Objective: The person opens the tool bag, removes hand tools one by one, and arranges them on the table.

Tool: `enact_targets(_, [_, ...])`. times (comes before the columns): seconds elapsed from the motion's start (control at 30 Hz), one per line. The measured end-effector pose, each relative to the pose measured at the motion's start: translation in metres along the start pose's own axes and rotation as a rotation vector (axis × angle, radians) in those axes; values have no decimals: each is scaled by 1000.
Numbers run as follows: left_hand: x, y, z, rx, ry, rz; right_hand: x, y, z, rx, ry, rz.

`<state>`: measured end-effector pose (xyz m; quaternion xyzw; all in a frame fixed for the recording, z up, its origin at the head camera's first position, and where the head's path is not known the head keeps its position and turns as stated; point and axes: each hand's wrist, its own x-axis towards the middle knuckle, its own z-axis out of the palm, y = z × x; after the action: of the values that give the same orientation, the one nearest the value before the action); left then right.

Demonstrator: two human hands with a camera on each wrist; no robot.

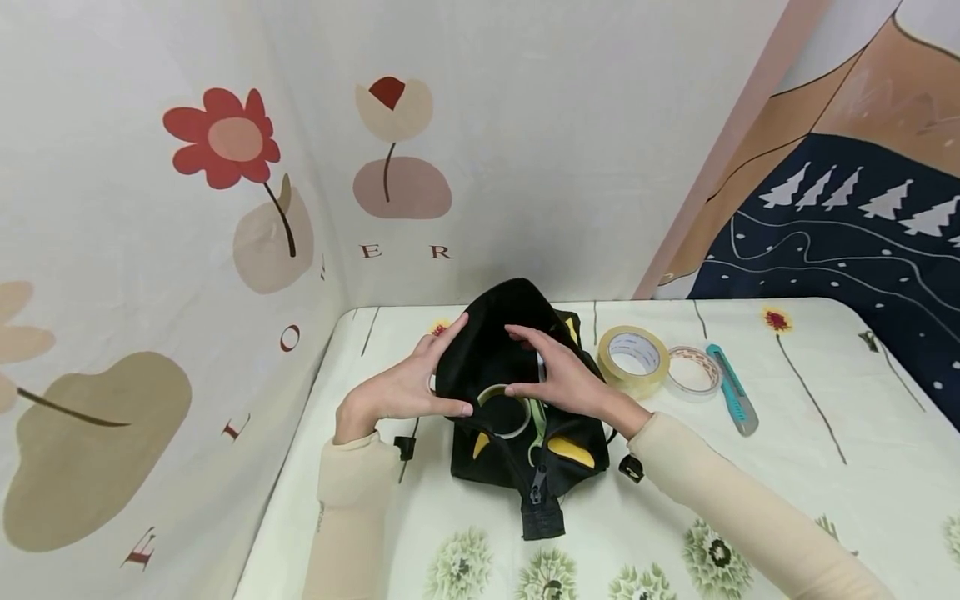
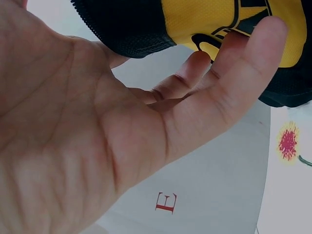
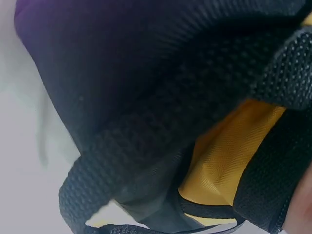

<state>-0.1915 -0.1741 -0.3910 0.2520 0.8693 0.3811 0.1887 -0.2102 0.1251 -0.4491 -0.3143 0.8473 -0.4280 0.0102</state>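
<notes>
A black and yellow zippered fabric bag (image 1: 487,467) stands unzipped, its mouth spread wide. My left hand (image 1: 408,383) rests along the bag's left side, thumb near the rim. In the left wrist view, its loosely bent fingers (image 2: 263,53) lie against the yellow panel (image 2: 195,19). Over the right part of the mouth, my right hand (image 1: 566,379) has thumb and forefinger spread apart, pointing inward. Between the hands, a roll of tape (image 1: 490,390) sits in the bag beside a green handle (image 1: 538,425). The right wrist view shows mostly black strap (image 3: 146,141) and yellow cloth (image 3: 224,161).
To the bag's right, a wide roll of clear packing tape (image 1: 643,385) stands beside a thinner roll of tape (image 1: 678,389) and a teal utility knife (image 1: 733,387). A flower-printed cloth covers the table (image 1: 787,517); a printed fabric wall (image 1: 525,167) rises behind.
</notes>
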Motion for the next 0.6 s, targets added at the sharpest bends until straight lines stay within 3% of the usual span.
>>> enact_targets(0.6, [-1, 1, 0, -5, -10, 4, 5, 8, 15, -164, -46, 95])
